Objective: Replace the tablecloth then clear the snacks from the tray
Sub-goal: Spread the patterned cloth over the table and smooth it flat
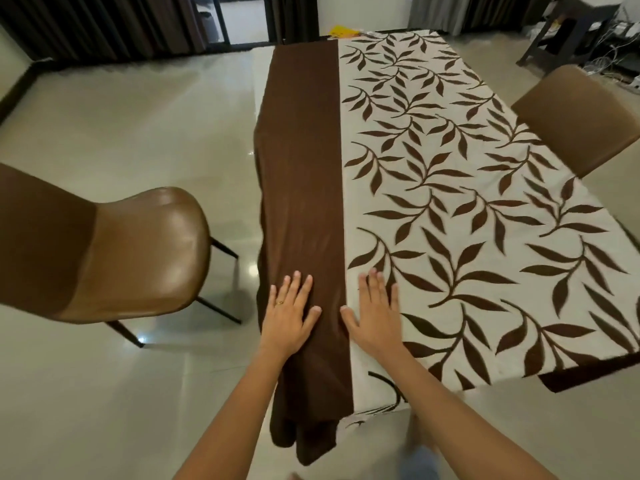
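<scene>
A tablecloth (450,174) covers the long table; it is cream with dark brown leaves and has a plain brown band (304,168) along its left side that hangs over the edge. My left hand (291,315), wearing a ring, lies flat with fingers spread on the brown band near the table's near end. Just right of the band's seam, my right hand (375,311) rests flat on the cream part. Neither hand holds anything. No tray or snacks are in view.
A brown leather chair (131,254) stands left of the table, turned away. A second brown chair (585,116) sits at the right side. Something yellow (341,31) lies at the table's far end. A dark stool (568,26) and cables are at the back right.
</scene>
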